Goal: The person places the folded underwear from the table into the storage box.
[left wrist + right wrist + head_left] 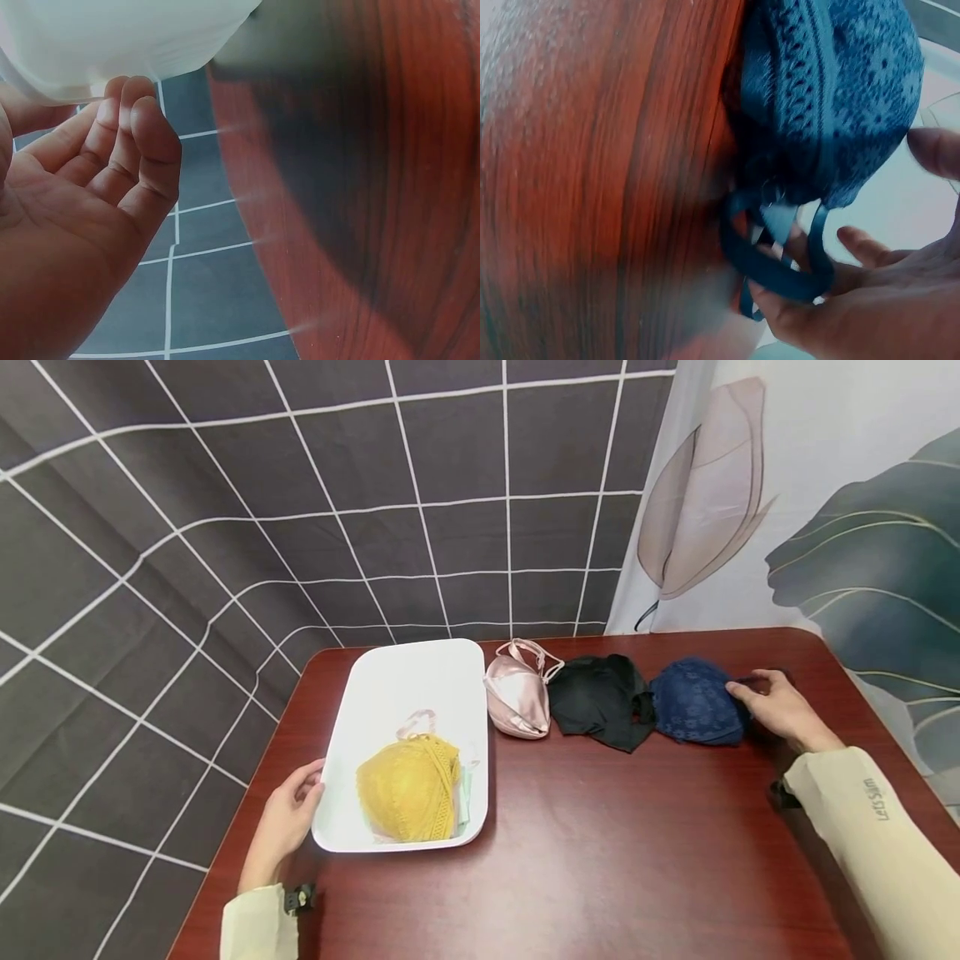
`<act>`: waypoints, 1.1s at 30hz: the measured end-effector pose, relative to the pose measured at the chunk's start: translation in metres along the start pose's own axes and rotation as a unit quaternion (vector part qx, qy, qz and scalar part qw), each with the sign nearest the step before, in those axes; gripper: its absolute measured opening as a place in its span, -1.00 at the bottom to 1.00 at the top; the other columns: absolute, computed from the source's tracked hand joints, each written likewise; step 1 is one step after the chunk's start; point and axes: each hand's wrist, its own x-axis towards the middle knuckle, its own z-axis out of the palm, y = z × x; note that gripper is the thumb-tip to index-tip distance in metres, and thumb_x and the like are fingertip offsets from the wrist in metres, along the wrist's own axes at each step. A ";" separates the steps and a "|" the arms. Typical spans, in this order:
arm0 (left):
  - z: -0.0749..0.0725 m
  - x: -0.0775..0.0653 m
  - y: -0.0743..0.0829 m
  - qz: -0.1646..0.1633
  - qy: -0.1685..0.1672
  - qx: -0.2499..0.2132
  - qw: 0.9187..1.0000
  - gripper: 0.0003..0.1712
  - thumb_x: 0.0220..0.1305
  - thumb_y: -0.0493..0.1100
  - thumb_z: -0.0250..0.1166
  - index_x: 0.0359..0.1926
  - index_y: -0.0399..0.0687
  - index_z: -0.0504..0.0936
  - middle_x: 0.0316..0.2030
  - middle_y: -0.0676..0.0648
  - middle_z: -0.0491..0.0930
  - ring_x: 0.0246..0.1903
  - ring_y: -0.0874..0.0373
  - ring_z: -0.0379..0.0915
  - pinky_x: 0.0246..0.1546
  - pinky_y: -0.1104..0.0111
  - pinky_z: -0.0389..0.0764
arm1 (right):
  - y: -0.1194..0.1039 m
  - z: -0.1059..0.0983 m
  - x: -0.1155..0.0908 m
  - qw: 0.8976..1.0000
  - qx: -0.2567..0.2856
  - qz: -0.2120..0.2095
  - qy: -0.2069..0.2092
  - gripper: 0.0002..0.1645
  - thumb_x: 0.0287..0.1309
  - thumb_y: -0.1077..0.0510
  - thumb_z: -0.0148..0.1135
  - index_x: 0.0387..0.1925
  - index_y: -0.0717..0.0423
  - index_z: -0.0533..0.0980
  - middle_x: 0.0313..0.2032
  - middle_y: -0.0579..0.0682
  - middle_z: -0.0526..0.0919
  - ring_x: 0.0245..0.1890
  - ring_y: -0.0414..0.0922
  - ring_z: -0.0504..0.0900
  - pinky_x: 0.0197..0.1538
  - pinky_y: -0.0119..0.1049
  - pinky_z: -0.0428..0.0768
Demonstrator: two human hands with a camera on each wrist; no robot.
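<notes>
At the tray's left edge, my left hand (288, 810) holds the white tray (405, 672), its bent fingertips against the rim. The left wrist view shows those fingers (142, 142) under the lip. Inside the tray lies a yellow bra (408, 785), with pale pink and light green fabric partly hidden beneath it. My right hand (787, 710) is at the right end of a navy blue lace bra (696, 703), the thumb touching the cup. In the right wrist view its fingers are spread apart, some behind the bra's strap (772, 274).
A black bra (600, 697) and a pink satin bra (519, 697) lie in a row between the blue bra and the tray. All rest on a reddish-brown table (600, 860). Behind it hang a dark grid-patterned cloth (457, 535) and a white leaf-print curtain (817, 435).
</notes>
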 end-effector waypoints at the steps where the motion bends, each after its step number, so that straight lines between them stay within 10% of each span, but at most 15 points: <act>1: 0.000 0.000 0.000 -0.001 -0.001 0.000 1.000 -0.60 0.31 -0.38 0.11 0.17 -0.32 0.45 -0.19 -0.20 0.54 -0.23 0.04 0.41 -0.23 0.69 0.34 | -0.001 0.002 0.001 1.000 0.001 -0.005 -0.001 0.08 0.32 -0.28 -0.16 0.33 0.55 -0.25 0.16 0.65 0.03 0.14 0.47 0.13 0.10 0.32 0.18; 21: -0.002 -0.001 0.002 -0.012 -0.006 -0.006 1.000 -0.60 0.34 -0.36 0.10 0.19 -0.31 0.44 -0.19 -0.19 0.54 -0.22 0.02 0.40 -0.24 0.68 0.34 | -0.006 0.008 0.003 0.998 -0.031 0.017 -0.055 0.25 0.12 -0.40 0.08 0.34 0.52 -0.14 0.21 0.62 0.00 0.15 0.47 0.11 0.09 0.35 0.21; 33: 0.000 0.000 0.002 -0.018 -0.006 -0.009 1.000 -0.60 0.35 -0.36 0.09 0.20 -0.31 0.42 -0.16 -0.21 0.53 -0.20 0.02 0.40 -0.24 0.69 0.34 | -0.007 0.017 -0.004 0.996 0.041 -0.070 0.043 -0.09 0.18 -0.19 0.20 0.30 0.33 0.12 0.18 0.45 0.18 0.11 0.34 0.16 0.03 0.23 0.28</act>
